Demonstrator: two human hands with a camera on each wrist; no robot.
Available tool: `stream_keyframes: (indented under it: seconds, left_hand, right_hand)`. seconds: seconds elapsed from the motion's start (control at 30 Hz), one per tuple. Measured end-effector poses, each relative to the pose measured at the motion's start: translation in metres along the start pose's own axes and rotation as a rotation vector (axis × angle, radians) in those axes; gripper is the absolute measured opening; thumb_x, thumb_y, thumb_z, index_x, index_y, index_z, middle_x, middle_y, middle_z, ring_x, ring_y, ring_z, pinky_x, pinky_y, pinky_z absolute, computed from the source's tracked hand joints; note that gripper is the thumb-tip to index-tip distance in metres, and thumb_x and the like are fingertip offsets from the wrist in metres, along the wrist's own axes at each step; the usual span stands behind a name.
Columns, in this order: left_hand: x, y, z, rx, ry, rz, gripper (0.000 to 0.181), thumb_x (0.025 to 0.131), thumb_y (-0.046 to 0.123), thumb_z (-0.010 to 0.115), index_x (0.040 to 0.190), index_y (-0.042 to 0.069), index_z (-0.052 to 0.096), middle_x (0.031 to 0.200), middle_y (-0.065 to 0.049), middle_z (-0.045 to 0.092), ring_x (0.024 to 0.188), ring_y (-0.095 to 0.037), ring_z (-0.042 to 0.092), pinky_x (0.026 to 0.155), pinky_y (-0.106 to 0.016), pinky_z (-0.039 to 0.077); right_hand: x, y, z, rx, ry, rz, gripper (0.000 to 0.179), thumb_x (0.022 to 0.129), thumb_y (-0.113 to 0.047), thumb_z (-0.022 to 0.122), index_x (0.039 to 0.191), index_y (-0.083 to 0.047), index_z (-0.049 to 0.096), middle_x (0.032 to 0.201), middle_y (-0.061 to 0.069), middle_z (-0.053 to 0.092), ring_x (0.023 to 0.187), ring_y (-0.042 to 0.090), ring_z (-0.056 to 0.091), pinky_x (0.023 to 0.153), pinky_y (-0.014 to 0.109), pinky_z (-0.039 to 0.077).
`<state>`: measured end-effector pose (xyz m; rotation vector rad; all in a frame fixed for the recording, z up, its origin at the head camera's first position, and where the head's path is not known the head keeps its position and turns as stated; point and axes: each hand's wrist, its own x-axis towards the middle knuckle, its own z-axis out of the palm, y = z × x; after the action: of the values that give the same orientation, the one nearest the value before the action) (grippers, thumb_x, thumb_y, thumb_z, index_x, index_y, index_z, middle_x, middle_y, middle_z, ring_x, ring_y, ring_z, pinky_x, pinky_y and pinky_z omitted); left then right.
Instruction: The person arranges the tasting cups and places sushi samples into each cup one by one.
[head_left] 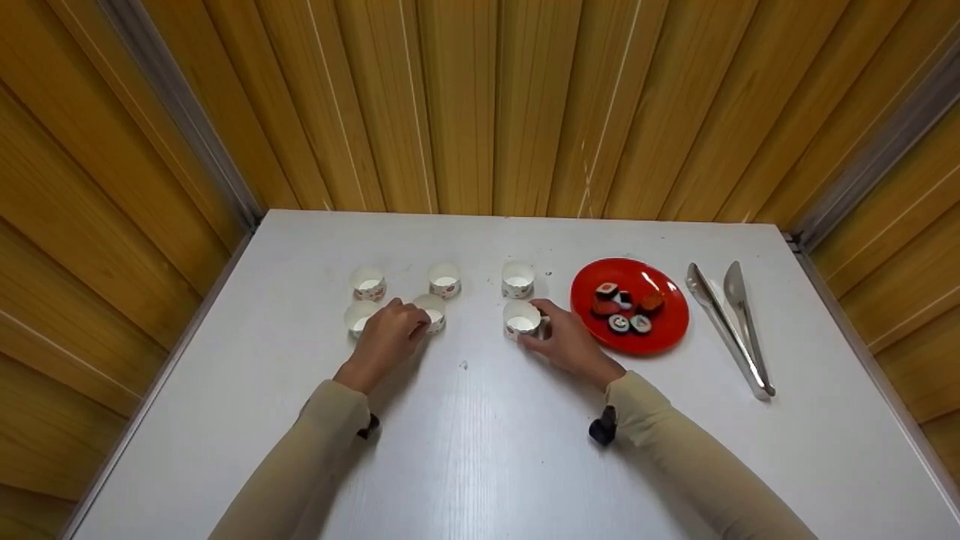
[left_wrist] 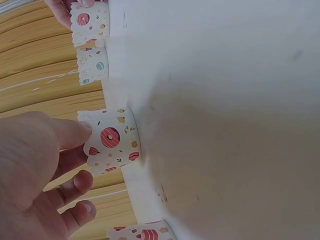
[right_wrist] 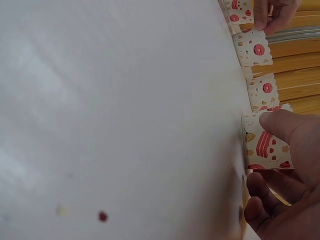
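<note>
White paper baking cups with scalloped rims and printed sweets stand on the table in two rows. My left hand (head_left: pixel 388 337) pinches the rim of the front middle cup (left_wrist: pixel 112 140), its thumb on the outside of the wall. The front right cup (right_wrist: pixel 265 142) is held by my right hand (head_left: pixel 568 341), thumb on one side and fingers at the other. Behind these two stand a back middle cup (head_left: pixel 445 288) and a back right cup (head_left: pixel 518 287). Further left are a back left cup (head_left: pixel 370 291) and a front left cup (head_left: pixel 357 324), partly hidden by my left hand.
A red plate (head_left: pixel 592 274) with several sushi pieces (head_left: pixel 619 323) lies right of my right hand. Beyond it are metal tongs (head_left: pixel 731 330), their arms spread. Wood-patterned panels (head_left: pixel 495 112) rise behind the white table (head_left: pixel 465 450) and at its sides.
</note>
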<state>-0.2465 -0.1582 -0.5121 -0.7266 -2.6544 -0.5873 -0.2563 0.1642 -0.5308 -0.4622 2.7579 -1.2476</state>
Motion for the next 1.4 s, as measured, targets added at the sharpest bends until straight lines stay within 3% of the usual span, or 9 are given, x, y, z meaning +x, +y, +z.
stream_keyframes:
  seconds: [0.3, 0.67, 1.07, 1.3, 1.4]
  left_hand:
    - [-0.0021, -0.0021, -0.0020, -0.043, -0.007, 0.004, 0.013, 0.090, -0.007, 0.072, 0.089, 0.005, 0.078, 0.079, -0.005, 0.071, 0.068, -0.019, 0.049, 0.061, -0.033, 0.044]
    - [0.0001, -0.0030, 0.0001, -0.025, 0.000, 0.026, 0.011, 0.090, -0.007, 0.072, 0.089, 0.003, 0.076, 0.083, -0.009, 0.073, 0.070, -0.023, 0.055, 0.063, -0.038, 0.050]
    - [0.0018, -0.0036, 0.0011, -0.012, 0.002, 0.044, 0.010, 0.089, -0.007, 0.073, 0.087, 0.002, 0.075, 0.083, -0.010, 0.074, 0.070, -0.026, 0.055, 0.063, -0.039, 0.049]
    - [0.0023, -0.0056, 0.0008, -0.030, -0.018, 0.057, 0.022, 0.088, -0.014, 0.068, 0.074, 0.003, 0.064, 0.063, -0.001, 0.049, 0.065, -0.019, 0.037, 0.061, -0.029, 0.031]
    - [0.0022, -0.0059, 0.0003, -0.037, -0.019, 0.059, 0.021, 0.087, -0.012, 0.070, 0.075, 0.004, 0.066, 0.065, 0.001, 0.051, 0.066, -0.017, 0.037, 0.061, -0.029, 0.032]
  right_hand:
    - [0.0006, -0.0014, 0.0005, -0.026, 0.021, 0.002, 0.063, 0.088, -0.019, 0.084, 0.143, -0.009, 0.056, 0.130, 0.007, 0.067, 0.103, 0.022, 0.055, 0.092, 0.038, 0.046]
    - [0.0008, -0.0019, 0.0004, -0.013, 0.014, -0.002, 0.061, 0.088, -0.019, 0.083, 0.142, -0.009, 0.056, 0.129, 0.007, 0.067, 0.100, 0.023, 0.055, 0.088, 0.037, 0.046]
    - [0.0002, -0.0009, 0.0005, 0.000, 0.018, -0.007, 0.062, 0.088, -0.018, 0.084, 0.142, -0.009, 0.056, 0.129, 0.007, 0.068, 0.104, 0.023, 0.056, 0.094, 0.040, 0.047]
    - [0.0007, 0.0002, 0.0010, -0.007, 0.018, -0.009, 0.062, 0.088, -0.018, 0.083, 0.142, -0.009, 0.056, 0.115, 0.005, 0.068, 0.089, 0.022, 0.054, 0.077, 0.035, 0.045]
    - [0.0009, 0.0003, 0.0009, -0.009, 0.018, -0.013, 0.062, 0.088, -0.018, 0.084, 0.143, -0.009, 0.056, 0.119, 0.006, 0.068, 0.091, 0.022, 0.054, 0.078, 0.034, 0.045]
